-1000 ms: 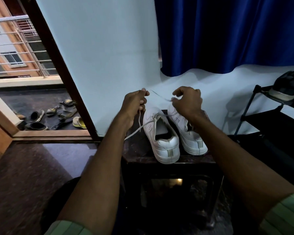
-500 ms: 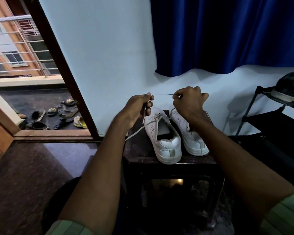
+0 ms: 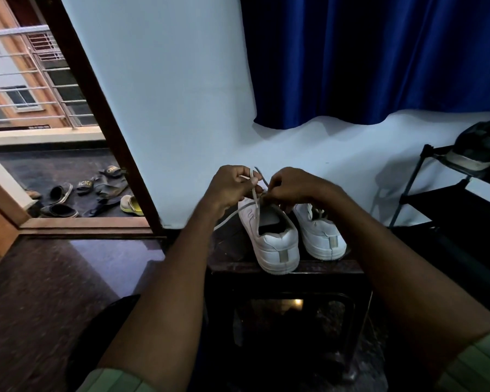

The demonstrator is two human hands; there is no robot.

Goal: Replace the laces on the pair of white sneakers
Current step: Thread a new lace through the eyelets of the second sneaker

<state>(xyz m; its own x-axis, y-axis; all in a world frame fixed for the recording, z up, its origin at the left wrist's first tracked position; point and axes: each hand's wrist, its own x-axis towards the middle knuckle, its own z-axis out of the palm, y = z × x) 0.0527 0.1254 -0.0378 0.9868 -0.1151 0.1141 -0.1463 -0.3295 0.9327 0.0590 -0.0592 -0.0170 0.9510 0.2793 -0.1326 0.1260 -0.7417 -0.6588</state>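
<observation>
Two white sneakers stand heels toward me on a dark stool. The left sneaker has a white lace running up from its eyelets, with a loose end trailing off to the left. My left hand pinches that lace above the shoe's front. My right hand is close beside it, fingers curled and pinching the same lace over the left sneaker's tongue. The right sneaker sits partly under my right wrist, its front hidden.
A black shoe rack with a dark shoe on top stands at the right. A blue curtain hangs on the wall behind. An open doorway at the left shows several sandals on the balcony floor.
My hands have come together over the left sneaker; the lace stretched taut between them before now forms a short loop between my fingers.
</observation>
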